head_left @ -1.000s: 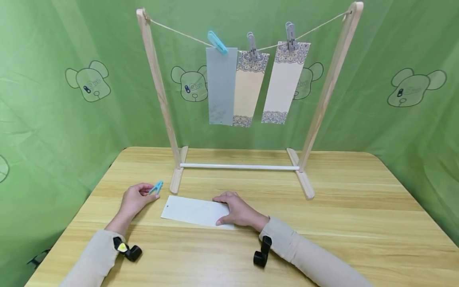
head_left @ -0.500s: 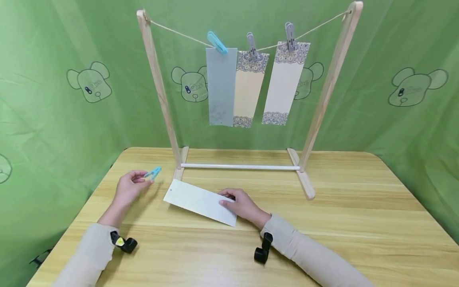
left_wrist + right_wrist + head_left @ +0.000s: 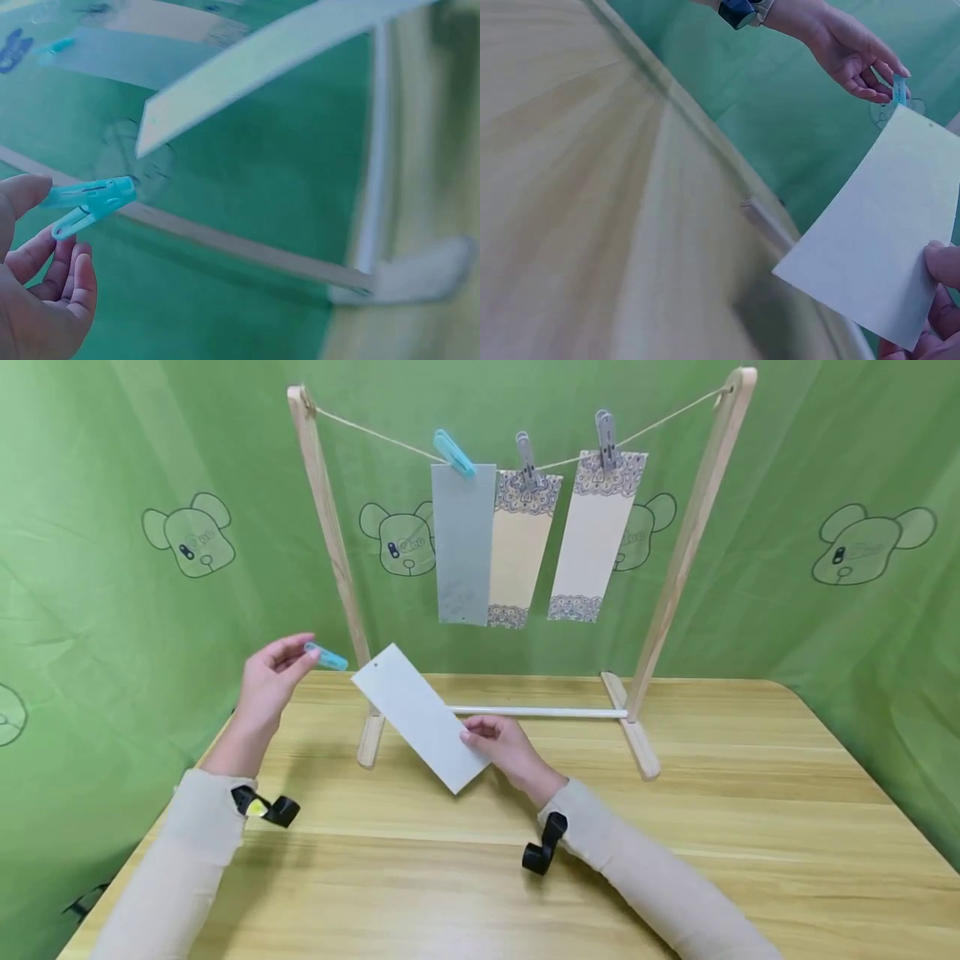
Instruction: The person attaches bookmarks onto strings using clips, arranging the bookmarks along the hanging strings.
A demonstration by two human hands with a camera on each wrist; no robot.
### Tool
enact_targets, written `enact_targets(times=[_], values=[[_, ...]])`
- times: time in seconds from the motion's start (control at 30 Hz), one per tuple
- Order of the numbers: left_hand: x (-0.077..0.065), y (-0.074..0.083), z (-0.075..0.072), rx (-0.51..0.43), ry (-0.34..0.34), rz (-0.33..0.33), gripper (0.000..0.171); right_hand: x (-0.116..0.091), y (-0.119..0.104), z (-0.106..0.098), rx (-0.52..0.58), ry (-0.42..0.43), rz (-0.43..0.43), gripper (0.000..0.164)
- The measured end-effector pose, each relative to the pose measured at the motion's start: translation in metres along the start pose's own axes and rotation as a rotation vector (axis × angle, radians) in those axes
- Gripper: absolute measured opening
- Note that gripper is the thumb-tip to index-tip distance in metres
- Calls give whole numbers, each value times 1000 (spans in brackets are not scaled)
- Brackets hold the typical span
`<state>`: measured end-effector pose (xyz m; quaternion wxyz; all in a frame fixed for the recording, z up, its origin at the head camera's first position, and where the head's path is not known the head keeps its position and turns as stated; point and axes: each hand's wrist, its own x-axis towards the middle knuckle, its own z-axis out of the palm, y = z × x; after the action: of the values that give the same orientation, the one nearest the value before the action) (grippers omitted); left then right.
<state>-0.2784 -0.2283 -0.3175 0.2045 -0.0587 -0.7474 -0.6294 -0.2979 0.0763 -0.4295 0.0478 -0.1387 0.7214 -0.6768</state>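
My left hand (image 3: 272, 683) pinches a light blue clothespin (image 3: 326, 657) between thumb and fingers, raised at the left of the wooden stand. In the left wrist view the clothespin (image 3: 94, 201) points toward the card's corner, apart from it. My right hand (image 3: 510, 752) grips a pale, blank-faced card (image 3: 422, 717) by its lower right edge. The card is tilted in the air, its end with a small hole up and to the left. Seen from the right wrist, the thumb (image 3: 943, 262) lies on the card's face and the fingers are behind it.
Behind the hands stands a wooden frame (image 3: 682, 568) with a string (image 3: 378, 435) across its top. From it hang a grey-blue card (image 3: 463, 543), a cream patterned card (image 3: 521, 556) and a white patterned card (image 3: 596, 539). A white rod (image 3: 540, 712) joins the frame's feet.
My right hand has lifted the card off the table and tilted its holed end upward. My left hand has risen with the clothespin, which now points right.
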Motion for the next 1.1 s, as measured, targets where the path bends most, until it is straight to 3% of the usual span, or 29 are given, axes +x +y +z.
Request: enact_targets(times=[0.17,0.33,0.5,0.7,0.87,1.1], values=[[18,36,9,-146,9,31,27,15,-25,0,8,13,-19,24],[35,70,18,-203,3,33,24,29,-48,2,38,-4,-68,24],[48,100,24,-290,-6,23,33,39,-69,3,66,6,-105,24],[69,133,32,-344,46,29,35,54,-91,5,22,42,-145,23],[86,163,42,-346,75,36,31,65,-110,9,3,56,-159,22],[103,202,60,-259,39,70,28,80,-127,12,54,87,-147,20]])
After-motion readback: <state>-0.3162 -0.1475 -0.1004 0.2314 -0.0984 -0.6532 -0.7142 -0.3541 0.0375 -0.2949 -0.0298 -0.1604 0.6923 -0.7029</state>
